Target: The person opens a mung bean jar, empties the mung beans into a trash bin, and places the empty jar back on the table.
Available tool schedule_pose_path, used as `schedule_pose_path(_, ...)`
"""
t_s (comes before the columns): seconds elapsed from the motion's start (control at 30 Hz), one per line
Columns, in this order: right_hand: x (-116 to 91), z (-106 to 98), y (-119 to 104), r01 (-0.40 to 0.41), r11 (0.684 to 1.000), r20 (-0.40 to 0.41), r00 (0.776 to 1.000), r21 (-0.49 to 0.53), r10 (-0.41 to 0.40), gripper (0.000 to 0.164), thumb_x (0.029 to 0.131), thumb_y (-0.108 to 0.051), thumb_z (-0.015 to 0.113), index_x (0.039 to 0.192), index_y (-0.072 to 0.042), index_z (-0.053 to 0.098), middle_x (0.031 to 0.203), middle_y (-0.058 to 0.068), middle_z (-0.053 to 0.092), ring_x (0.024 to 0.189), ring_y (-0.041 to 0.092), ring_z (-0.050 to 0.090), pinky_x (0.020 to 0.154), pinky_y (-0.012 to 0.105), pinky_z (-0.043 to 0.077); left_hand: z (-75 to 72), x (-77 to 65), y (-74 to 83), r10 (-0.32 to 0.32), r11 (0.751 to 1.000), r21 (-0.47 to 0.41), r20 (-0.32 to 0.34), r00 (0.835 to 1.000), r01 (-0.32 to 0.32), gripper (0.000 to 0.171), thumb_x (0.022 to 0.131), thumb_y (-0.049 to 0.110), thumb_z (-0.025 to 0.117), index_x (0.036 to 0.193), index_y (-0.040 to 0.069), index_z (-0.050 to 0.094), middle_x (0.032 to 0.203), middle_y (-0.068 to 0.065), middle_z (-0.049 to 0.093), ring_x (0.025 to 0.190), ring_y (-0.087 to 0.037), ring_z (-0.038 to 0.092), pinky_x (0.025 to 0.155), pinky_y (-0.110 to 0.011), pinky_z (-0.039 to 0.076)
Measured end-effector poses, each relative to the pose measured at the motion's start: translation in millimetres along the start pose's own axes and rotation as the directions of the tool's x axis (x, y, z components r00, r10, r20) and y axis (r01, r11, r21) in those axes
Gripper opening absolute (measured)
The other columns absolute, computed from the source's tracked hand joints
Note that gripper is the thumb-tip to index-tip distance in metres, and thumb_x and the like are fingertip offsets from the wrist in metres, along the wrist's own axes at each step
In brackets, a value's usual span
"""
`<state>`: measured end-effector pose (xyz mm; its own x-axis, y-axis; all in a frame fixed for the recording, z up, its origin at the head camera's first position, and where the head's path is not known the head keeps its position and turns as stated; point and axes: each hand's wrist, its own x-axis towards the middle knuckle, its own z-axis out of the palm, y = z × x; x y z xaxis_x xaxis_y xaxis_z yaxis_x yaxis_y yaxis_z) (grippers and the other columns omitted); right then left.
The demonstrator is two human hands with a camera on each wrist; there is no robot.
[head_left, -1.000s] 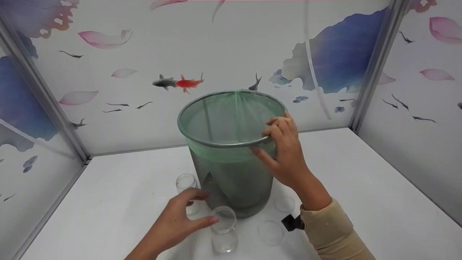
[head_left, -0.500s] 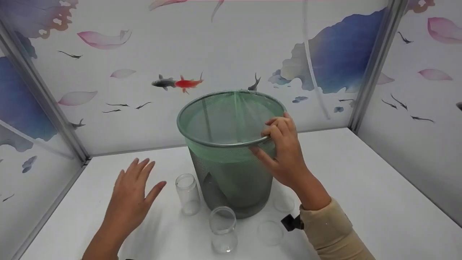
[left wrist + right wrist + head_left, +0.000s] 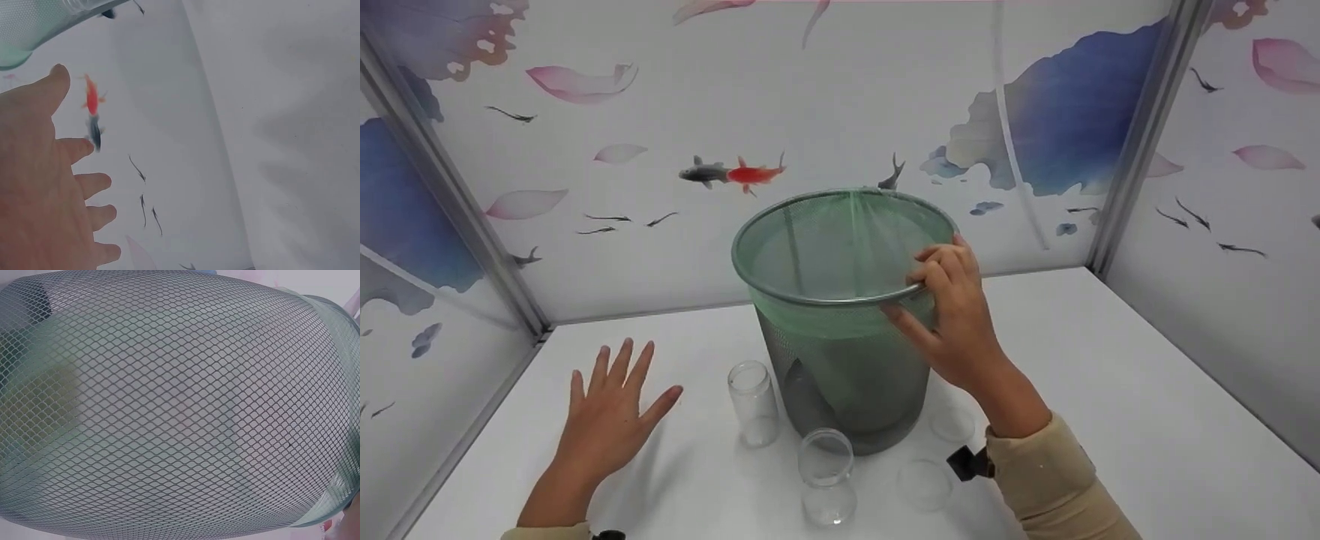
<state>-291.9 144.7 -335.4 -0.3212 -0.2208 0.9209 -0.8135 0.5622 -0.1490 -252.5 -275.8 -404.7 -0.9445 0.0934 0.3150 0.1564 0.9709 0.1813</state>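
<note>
A dark wire-mesh waste bin [image 3: 877, 390] stands upright on the white table, lined with a thin green plastic bag [image 3: 787, 315] folded over its rim. My right hand [image 3: 956, 319] grips that rim on the right side, thumb outside and fingers over the edge. Mesh wall [image 3: 180, 405] fills the right wrist view, where a yellowish-brown blur shows low behind it. My left hand [image 3: 611, 424] holds nothing; its fingers are spread over the table, left of the bin. Beside the bin's left foot stands a clear jar [image 3: 754, 409]. Another clear jar [image 3: 827, 484] is in front.
Two clear round discs, like jar lids, lie right of the front jar: a nearer lid [image 3: 926, 485] and a farther lid [image 3: 952, 424]. Printed panels [image 3: 840, 97] with metal posts [image 3: 1136, 135] enclose the back and sides of the table [image 3: 1117, 390].
My left hand has moved left, away from the jars and the bin, and its fingers have straightened and spread. The right hand, bin and jars have stayed in place.
</note>
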Motion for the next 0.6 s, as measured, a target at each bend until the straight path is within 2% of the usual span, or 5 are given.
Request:
schedule_pose_path(0.27,-1,1,-2,0.0,1.0,0.007,1.0,0.01,0.0,0.038,0.095,-0.046,0.06,0.098,-0.008,0.055,0.104,0.009,0.054,0.116,0.029,0.046,0.116,0.058,0.013,2.5,-4.5,0.8,-0.01,1.0,0.021,-0.017,1.0,0.011,0.087,0.095,0.068,0.04,0.155,0.006,0.026,0.158,-0.028,0.018,0.146,-0.049,0.006,0.109,-0.072,-0.003)
schedule_pose_path(0.43,-1,-7,-1,-0.002,0.999,0.017,1.0,0.037,0.002,0.032,0.094,-0.04,0.064,0.099,-0.009,0.058,0.104,0.008,0.054,0.116,0.029,0.047,0.117,0.058,0.012,6.4,-1.3,4.7,-0.01,1.0,0.023,-0.01,1.0,0.011,0.087,0.095,0.068,0.041,0.154,0.006,0.028,0.158,-0.028,0.02,0.145,-0.049,0.008,0.109,-0.071,-0.001)
schedule_pose_path(0.5,-1,-10,0,0.003,0.999,0.024,1.0,0.053,-0.005,0.034,0.094,-0.043,0.063,0.103,-0.01,0.06,0.107,0.007,0.056,0.119,0.029,0.047,0.117,0.057,0.011,8.1,0.1,5.9,-0.011,1.0,0.015,0.002,1.0,0.011,0.086,0.095,0.068,0.041,0.155,0.007,0.027,0.158,-0.028,0.019,0.146,-0.049,0.007,0.109,-0.071,-0.002)
schedule_pose_path(0.6,-4,-16,1,0.011,0.996,0.041,0.999,0.087,-0.015,0.043,0.096,-0.049,0.057,0.115,-0.011,0.06,0.121,0.008,0.055,0.129,0.03,0.042,0.117,0.057,0.012,10.0,0.4,6.3,-0.02,1.0,0.005,0.028,0.999,0.02,0.087,0.095,0.068,0.041,0.155,0.007,0.026,0.158,-0.028,0.018,0.146,-0.049,0.006,0.109,-0.071,-0.003)
